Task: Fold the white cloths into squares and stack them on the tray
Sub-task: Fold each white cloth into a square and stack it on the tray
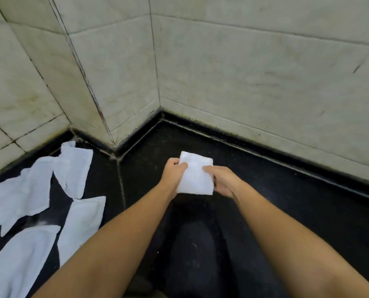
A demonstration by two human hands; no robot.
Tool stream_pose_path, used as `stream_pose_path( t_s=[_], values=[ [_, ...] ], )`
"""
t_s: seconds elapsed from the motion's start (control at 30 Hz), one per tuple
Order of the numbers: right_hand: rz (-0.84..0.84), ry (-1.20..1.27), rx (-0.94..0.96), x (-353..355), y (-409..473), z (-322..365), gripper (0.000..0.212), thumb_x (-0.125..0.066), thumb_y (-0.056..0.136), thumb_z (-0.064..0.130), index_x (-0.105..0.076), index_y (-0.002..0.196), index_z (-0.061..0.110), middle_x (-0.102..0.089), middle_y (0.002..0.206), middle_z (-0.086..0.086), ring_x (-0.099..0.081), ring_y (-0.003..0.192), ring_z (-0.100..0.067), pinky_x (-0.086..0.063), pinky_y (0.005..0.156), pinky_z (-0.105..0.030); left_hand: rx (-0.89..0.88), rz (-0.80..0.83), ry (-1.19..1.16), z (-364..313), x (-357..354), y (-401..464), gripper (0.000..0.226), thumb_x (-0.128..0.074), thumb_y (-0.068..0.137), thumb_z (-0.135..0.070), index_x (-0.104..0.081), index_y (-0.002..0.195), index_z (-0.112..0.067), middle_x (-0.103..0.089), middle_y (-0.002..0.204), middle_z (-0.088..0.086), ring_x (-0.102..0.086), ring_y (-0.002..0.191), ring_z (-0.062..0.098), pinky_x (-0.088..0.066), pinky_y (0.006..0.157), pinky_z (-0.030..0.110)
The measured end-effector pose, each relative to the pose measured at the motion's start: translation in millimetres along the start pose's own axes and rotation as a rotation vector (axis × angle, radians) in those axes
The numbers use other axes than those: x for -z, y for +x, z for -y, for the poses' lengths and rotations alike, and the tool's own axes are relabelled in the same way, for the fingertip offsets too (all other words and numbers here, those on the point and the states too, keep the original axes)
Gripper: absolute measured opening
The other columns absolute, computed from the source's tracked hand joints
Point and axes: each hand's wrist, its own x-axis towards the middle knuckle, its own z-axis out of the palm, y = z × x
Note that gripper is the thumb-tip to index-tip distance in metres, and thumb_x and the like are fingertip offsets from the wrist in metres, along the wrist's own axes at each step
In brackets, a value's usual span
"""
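Folded white cloth (195, 175) held above the dark surface (286, 201), near the wall corner. Left hand (175, 172) pinches its left edge; right hand (220, 180) grips the right. Square corners, press creases flat. Tray not in view; unfolded cloths (35, 203) lie left.

Bare counter (286, 211) rightward (cloths (39, 201) left)

No readable text or labels

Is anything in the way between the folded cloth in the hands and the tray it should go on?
Cannot tell: no tray is in view. Both hands, left hand and right hand, hold the folded cloth over the bare black counter.
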Motion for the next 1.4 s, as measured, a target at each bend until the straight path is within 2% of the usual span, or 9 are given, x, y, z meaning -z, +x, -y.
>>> stream_pose_path(
  t_s=[0.07,0.17,0.3,0.53,0.73,0.87,1.03,1.17,1.4],
  values=[
    [-0.077,0.095,0.034,7,-20,-7,0.024,-0.053,0.096,0.025,-0.06,0.111,0.008,-0.069,0.112,-0.011,-0.066,0.102,-0.027,-0.054,0.089,-0.046,-0.001,0.099,-0.049,-2,-3,-16,0.029,-0.05,0.091,-0.012,-0.049,0.121,-0.013,-0.06,0.111,0.008,-0.062,0.091,0.021,-0.054,0.068,0.035],
    [-0.29,0.047,0.189,19,-57,-21,0.023,-0.046,0.098,0.031,-0.059,0.096,0.013,-0.068,0.102,-0.007,-0.065,0.09,-0.021,-0.055,0.081,-0.038,0.047,0.299,-0.151,1,-16,-41,0.032,-0.053,0.093,-0.013,-0.052,0.124,-0.008,-0.063,0.119,0.014,-0.063,0.105,0.029,-0.053,0.088,0.045],
    [-0.575,-0.118,0.396,49,-118,-51,0.025,-0.041,0.099,0.03,-0.054,0.09,0.01,-0.057,0.082,0.002,-0.053,0.074,-0.012,-0.043,0.06,-0.024,0.143,0.578,-0.281,14,-55,-81,0.023,-0.05,0.097,-0.014,-0.059,0.113,0.001,-0.065,0.114,0.018,-0.065,0.097,0.028,-0.052,0.084,0.041],
    [-0.948,-0.116,0.432,132,-240,-110,0.028,-0.039,0.099,0.029,-0.046,0.074,0.019,-0.051,0.077,0.007,-0.049,0.071,-0.009,-0.038,0.058,-0.023,0.25,0.858,-0.179,51,-160,-176,0.035,-0.048,0.099,-0.03,-0.058,0.121,-0.005,-0.066,0.119,0.014,-0.065,0.105,0.027,-0.052,0.082,0.041],
    [-1.247,-0.025,0.385,202,-361,-181,0.031,-0.036,0.1,0.029,-0.038,0.073,0.013,-0.044,0.071,0.004,-0.04,0.064,-0.011,-0.034,0.056,-0.024,-0.164,0.912,0.245,92,-253,-299,0.021,-0.044,0.1,-0.027,-0.058,0.099,-0.012,-0.065,0.096,0.001,-0.061,0.088,0.016,-0.052,0.071,0.028],
    [-1.427,-0.03,0.314,248,-448,-235,0.034,-0.034,0.101,0.029,-0.032,0.07,0.014,-0.04,0.068,0.003,-0.035,0.059,-0.01,-0.029,0.052,-0.026,-0.381,0.966,0.318,136,-311,-395,0.024,-0.042,0.1,-0.025,-0.057,0.094,-0.007,-0.058,0.085,-0.001,-0.054,0.078,0.013,-0.044,0.066,0.025],
    [-1.567,-0.107,0.191,314,-563,-310,0.035,-0.033,0.102,0.03,-0.029,0.069,0.018,-0.04,0.068,0.002,-0.039,0.062,-0.015,-0.025,0.058,-0.032,-0.474,1.013,0.337,201,-378,-524,0.029,-0.041,0.1,-0.024,-0.053,0.081,-0.005,-0.051,0.074,-0.002,-0.046,0.067,0.009,-0.038,0.059,0.024],
    [-1.65,-0.152,0.097,362,-651,-361,0.036,-0.034,0.102,0.029,-0.03,0.068,0.018,-0.048,0.075,-0.005,-0.044,0.075,-0.024,-0.023,0.062,-0.032,-0.525,1.042,0.369,238,-426,-617,0.042,-0.038,0.101,-0.022,-0.03,0.06,-0.015,-0.034,0.061,-0.004,-0.03,0.06,0.011,-0.023,0.054,0.03],
    [-1.71,-0.14,0.069,446,-741,-395,0.025,-0.034,0.102,0.025,-0.041,0.084,0.009,-0.059,0.101,-0.025,-0.053,0.089,-0.032,-0.028,0.067,-0.03,-0.6,1.124,0.395,258,-508,-712,0.04,-0.036,0.101,-0.024,-0.037,0.062,-0.016,-0.042,0.064,-0.001,-0.042,0.069,0.017,-0.03,0.062,0.033]
  ],
)
